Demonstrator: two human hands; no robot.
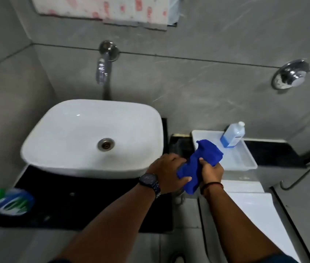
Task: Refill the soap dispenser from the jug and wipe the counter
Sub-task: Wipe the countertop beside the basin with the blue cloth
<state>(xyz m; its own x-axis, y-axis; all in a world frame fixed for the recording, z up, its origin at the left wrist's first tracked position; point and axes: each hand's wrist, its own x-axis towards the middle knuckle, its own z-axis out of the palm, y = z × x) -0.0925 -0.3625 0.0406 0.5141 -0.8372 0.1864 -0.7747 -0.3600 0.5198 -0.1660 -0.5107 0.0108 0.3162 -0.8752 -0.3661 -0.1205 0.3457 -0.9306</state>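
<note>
where the black counter meets its right edge, both hands are bunched around a blue cloth; the left hand, with a dark watch on its wrist, is closed over the cloth's lower left part, thumb pressed against the fabric; the right hand, with a thin dark band at the wrist, is clenched on the cloth's right side, fingers curled in; the cloth is crumpled, held in the air just in front of the basin's right corner, its upper end rising over the near-left corner of a white tray; whether it touches the tray cannot be told; the tray lies to the right of the basin, and a clear bottle with blue liquid low inside and a white cap stands upright in its far part, close to the wall; the white basin sits on the counter, a metal drain in its middle, below a chrome tap that comes out of the grey wall; a round chrome knob is fixed to the wall well to the right; at the far left edge of the counter a blurred container with green and blue colouring shows only in part, too smeared to read; a pale flat surface lies below the tray, beside the right forearm.
</note>
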